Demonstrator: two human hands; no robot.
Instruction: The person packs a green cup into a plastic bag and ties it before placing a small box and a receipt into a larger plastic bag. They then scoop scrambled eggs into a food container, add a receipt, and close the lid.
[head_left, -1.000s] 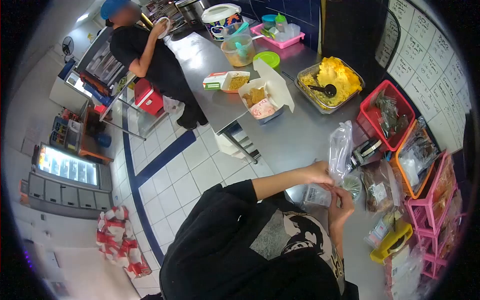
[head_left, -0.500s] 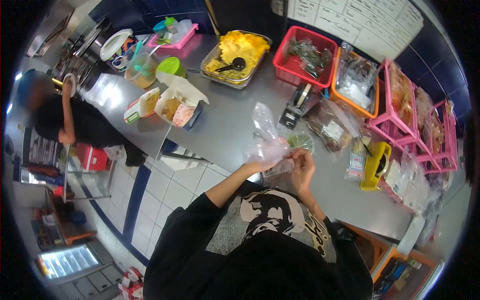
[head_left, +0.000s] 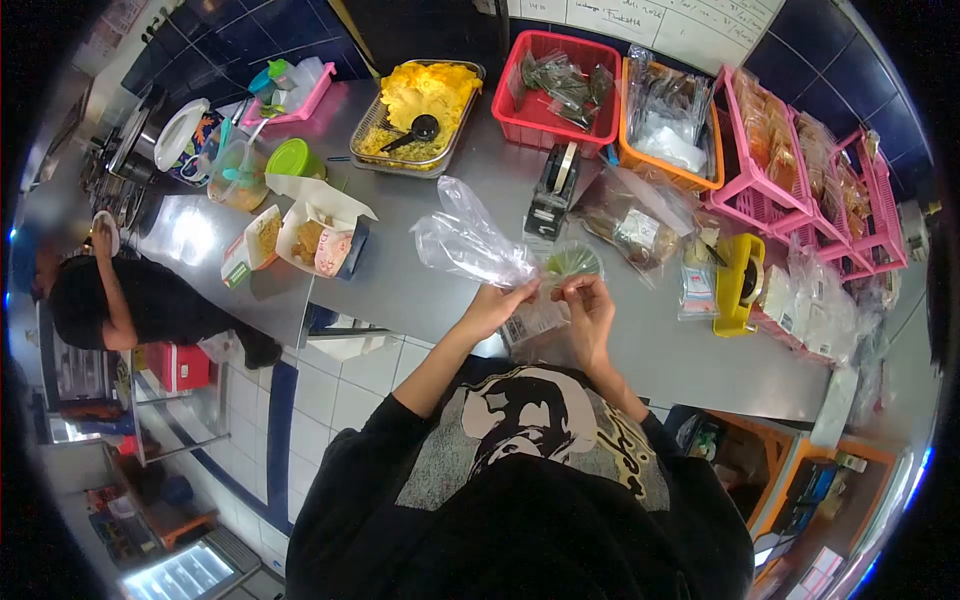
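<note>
Pinched between the fingers of my left hand (head_left: 497,307) is a clear plastic bag (head_left: 462,238), its loose part spread up and left over the steel counter. My right hand (head_left: 588,312) is closed close beside it, fingertips together at the bag's edge; what they grip is too small to make out. Just above my fingers lies a clear packet with something green (head_left: 573,260). Below and between my hands is another clear bag with a printed label (head_left: 532,325). A black tape dispenser (head_left: 552,195) stands just beyond.
On the steel counter (head_left: 400,290) are open food boxes (head_left: 318,240), a tray of yellow food (head_left: 425,110), a red basket (head_left: 555,90), an orange basket (head_left: 670,125), pink racks (head_left: 790,170) and a yellow tape dispenser (head_left: 738,285). A person (head_left: 120,300) stands at left.
The view has shifted, so the counter items appear further left. The clear bag at my left hand now spreads out wider to the left. The person at left still holds a round object.
</note>
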